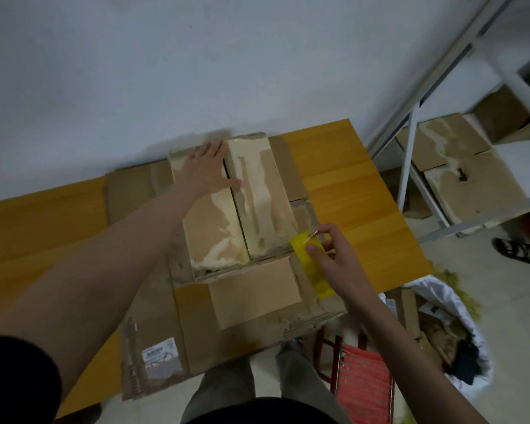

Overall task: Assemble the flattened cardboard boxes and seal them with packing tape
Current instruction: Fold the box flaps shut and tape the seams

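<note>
A cardboard box stands on the wooden table, its two top flaps folded down with a seam running away from me. My left hand lies flat across the far end of the left flap, thumb reaching over the seam. My right hand pinches a strip of yellow packing tape beside the box's near right corner. The strip hangs down toward the table edge. Flattened cardboard lies under and in front of the box.
More flattened cardboard lies at the back left of the table. A metal rack at right holds sealed boxes. A white bag of scraps and a red stool stand at the table's near right.
</note>
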A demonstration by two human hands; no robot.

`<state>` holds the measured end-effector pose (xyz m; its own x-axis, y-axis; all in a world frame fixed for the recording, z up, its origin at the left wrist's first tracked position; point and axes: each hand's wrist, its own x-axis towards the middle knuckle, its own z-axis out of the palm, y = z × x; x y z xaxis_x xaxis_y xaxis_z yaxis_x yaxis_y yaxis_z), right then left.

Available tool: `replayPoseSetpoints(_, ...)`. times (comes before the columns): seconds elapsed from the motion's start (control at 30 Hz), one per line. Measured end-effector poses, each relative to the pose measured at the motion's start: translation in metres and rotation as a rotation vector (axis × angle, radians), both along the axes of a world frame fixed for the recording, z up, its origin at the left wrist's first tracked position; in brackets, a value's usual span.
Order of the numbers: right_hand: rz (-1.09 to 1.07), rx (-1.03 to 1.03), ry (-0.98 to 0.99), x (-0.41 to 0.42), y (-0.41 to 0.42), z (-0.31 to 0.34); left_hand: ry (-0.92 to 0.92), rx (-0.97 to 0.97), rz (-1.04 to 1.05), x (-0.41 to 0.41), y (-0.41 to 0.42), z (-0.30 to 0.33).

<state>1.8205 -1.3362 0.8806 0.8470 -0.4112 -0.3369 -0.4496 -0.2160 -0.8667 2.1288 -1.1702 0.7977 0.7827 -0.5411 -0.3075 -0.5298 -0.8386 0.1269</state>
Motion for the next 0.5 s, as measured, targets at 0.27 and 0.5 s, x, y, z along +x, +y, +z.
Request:
replayPoseSetpoints(0.27, 0.047, -0.08, -0.044, 0.033, 0.011, 0.036, 0.156, -0.274, 0.008, 0.027, 0.001, -0.008)
replayPoseSetpoints(0.5, 0.118, -0.067, -0.135, 0.07, 0.02, 0.06, 0.081, -0.289, -0.008, -0.012, 0.013, -0.015)
